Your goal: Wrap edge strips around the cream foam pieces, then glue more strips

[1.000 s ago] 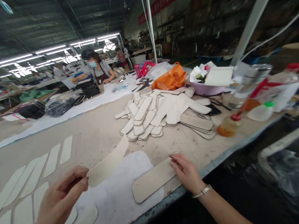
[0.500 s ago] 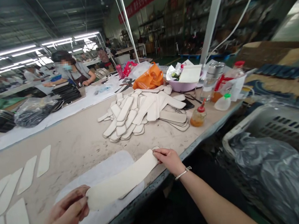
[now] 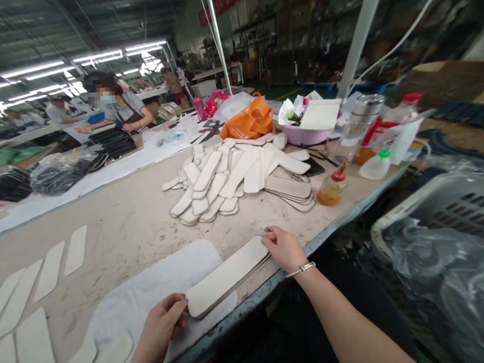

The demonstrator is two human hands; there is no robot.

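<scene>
A long cream strip with rounded ends (image 3: 227, 274) lies on at least one similar strip at the table's front edge, partly over a white sheet (image 3: 150, 287). At its near left end is my left hand (image 3: 164, 322), fingers curled and pinching the tip. My right hand (image 3: 286, 249) holds the far right end between thumb and fingers, a fingertip reaching past the edge. Beyond the hands lies a loose heap of similar strips (image 3: 241, 170). More pale strips (image 3: 49, 271) are laid out in rows on the left.
An amber-liquid bottle with a red top (image 3: 332, 189), a white squeeze bottle (image 3: 376, 166), a purple bowl (image 3: 305, 135) and an orange bag (image 3: 248, 120) stand beyond the heap. A grey plastic basket (image 3: 397, 206) is at right. A masked co-worker (image 3: 121, 110) works across the table.
The strip has come down flat, lined up over the one beneath. My left hand has moved right and away from me with its end; my right hand stays at the other end.
</scene>
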